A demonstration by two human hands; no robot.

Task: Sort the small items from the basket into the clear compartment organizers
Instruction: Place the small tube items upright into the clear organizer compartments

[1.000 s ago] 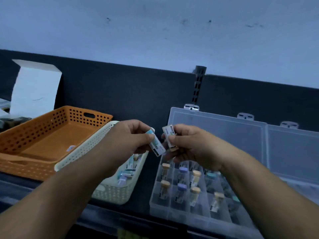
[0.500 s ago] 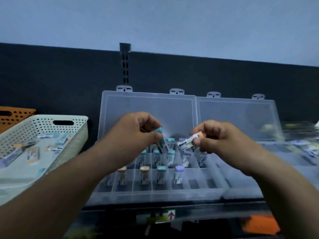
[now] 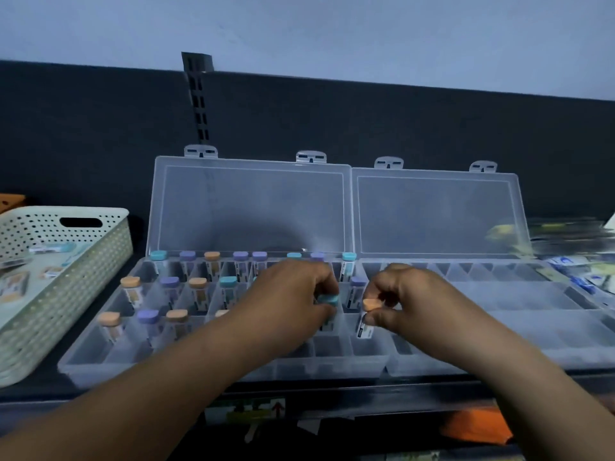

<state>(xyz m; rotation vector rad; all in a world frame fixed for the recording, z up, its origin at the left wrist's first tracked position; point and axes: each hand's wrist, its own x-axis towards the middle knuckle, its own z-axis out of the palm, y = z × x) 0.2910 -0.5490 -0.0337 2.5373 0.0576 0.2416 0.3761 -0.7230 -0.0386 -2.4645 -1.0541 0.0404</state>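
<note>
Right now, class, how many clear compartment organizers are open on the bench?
2, side by side, lids up. The left organizer stands next to the white basket; the right organizer adjoins it. More could lie outside the frame.

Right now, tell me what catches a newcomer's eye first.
Two hands meet mid-frame: the left hand lowers a teal-capped vial and the right hand an orange-capped vial into the left organizer. Upright capped vials fill its compartments, while the right organizer looks empty.

basket (image 3: pixel 63 261) lies left of two organizers (image 3: pixel 206 347) (image 3: pixel 499 294) set side by side.
</note>
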